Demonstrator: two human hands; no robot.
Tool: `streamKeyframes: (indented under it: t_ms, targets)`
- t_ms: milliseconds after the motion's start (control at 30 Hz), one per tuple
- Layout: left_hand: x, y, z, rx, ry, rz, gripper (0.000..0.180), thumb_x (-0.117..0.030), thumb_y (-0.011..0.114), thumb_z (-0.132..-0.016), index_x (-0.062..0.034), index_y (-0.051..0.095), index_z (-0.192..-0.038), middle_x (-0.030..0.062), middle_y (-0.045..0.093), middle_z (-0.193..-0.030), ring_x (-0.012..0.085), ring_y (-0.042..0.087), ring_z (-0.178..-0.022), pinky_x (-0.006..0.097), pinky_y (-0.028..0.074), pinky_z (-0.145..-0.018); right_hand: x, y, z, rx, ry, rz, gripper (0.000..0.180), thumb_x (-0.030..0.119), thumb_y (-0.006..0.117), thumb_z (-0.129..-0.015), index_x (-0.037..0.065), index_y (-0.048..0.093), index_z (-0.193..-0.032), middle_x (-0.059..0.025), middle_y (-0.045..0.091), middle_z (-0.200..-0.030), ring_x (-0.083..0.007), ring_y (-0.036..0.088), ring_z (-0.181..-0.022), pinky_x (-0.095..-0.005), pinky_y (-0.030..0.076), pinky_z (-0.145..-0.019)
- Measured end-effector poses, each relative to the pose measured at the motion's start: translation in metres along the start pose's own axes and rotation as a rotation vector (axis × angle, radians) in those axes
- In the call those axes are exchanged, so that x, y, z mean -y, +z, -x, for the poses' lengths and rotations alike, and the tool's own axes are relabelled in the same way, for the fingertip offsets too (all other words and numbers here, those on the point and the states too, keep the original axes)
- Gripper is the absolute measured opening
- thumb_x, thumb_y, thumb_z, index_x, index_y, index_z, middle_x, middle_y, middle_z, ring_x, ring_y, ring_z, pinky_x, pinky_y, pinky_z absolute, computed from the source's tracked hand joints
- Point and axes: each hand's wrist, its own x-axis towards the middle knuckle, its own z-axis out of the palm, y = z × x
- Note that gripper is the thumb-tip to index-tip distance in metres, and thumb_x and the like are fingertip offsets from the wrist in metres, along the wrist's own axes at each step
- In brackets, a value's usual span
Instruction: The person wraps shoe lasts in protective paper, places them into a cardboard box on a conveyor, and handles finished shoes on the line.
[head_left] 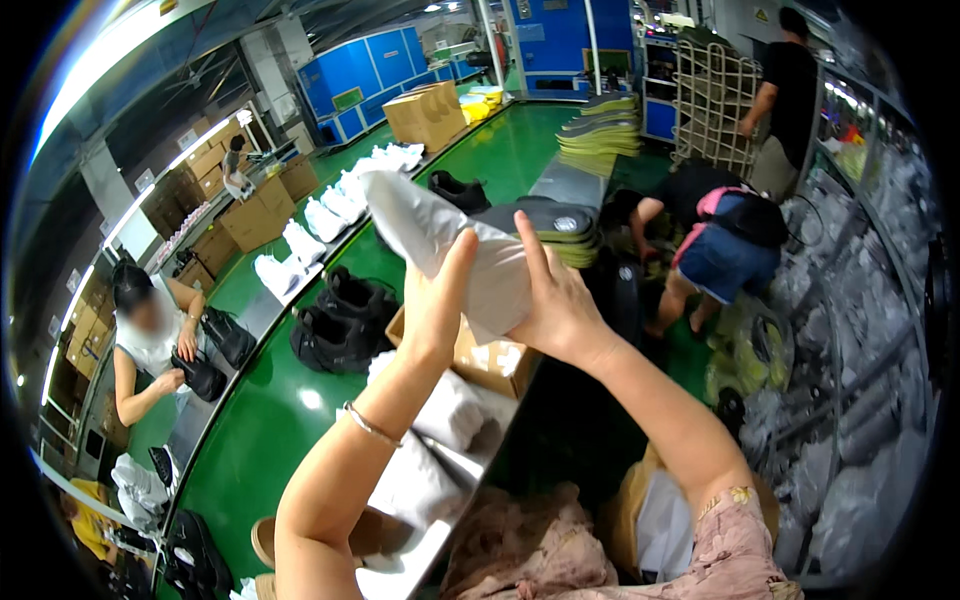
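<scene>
A white paper bundle [412, 215], long and rounded at its far end, is held up between both my hands over the edge of the green belt. My left hand [438, 295] grips its left side, the thumb pointing up along the paper and the other fingers mostly hidden. On the other side, my right hand [562, 305] presses against the lower end with the index finger raised. Below them are a small cardboard box [492, 362] and more white paper bundles [448, 412] on a ledge. Black shoes [345, 318] stand on the belt to the left.
A green conveyor belt [245, 452] runs away from me, with white shoes [322, 218] along its far ledge. Stacked insoles [598, 135] lie ahead. One person [150, 335] handles black shoes at left; another [715, 225] bends down at right, beside a rack of plastic-wrapped things [850, 330].
</scene>
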Motion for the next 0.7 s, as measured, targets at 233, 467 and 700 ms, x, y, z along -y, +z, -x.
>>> streamKeyframes:
  t_ms: [233, 467, 700]
  targets:
    - [0.037, 0.001, -0.064, -0.085, -0.325, 0.364, 0.053, -0.043, 0.054, -0.085, -0.0039, 0.044, -0.12, 0.0108, 0.053, -0.116, 0.0229, 0.052, -0.107, 0.036, 0.04, -0.094, -0.039, 0.035, -0.057, -0.18, 0.104, -0.208, 0.088, 0.007, 0.069, -0.067, 0.002, 0.014, -0.136, -0.0277, 0.052, -0.106, -0.0409, 0.059, -0.086, -0.0408, 0.05, -0.07]
    - [0.015, 0.013, -0.084, -0.368, -0.302, 0.67, 0.051, -0.042, 0.049, -0.084, -0.0033, 0.047, -0.117, 0.0128, 0.056, -0.113, 0.0266, 0.055, -0.103, 0.04, 0.042, -0.093, -0.009, 0.007, -0.085, -0.153, 0.243, -0.454, 0.054, 0.001, 0.061, -0.075, -0.001, 0.031, -0.121, -0.0242, 0.054, -0.1, -0.0366, 0.056, -0.092, -0.0368, 0.046, -0.079]
    - [-0.009, 0.017, -0.073, -0.535, -0.221, 0.771, 0.044, -0.039, 0.049, -0.085, -0.0048, 0.048, -0.112, 0.011, 0.056, -0.107, 0.0266, 0.056, -0.099, 0.039, 0.044, -0.09, 0.003, -0.02, -0.098, 0.178, 0.215, -0.879, 0.067, 0.032, 0.066, -0.08, -0.005, 0.029, -0.122, -0.0146, 0.045, -0.115, -0.0187, 0.046, -0.106, -0.0301, 0.039, -0.09]
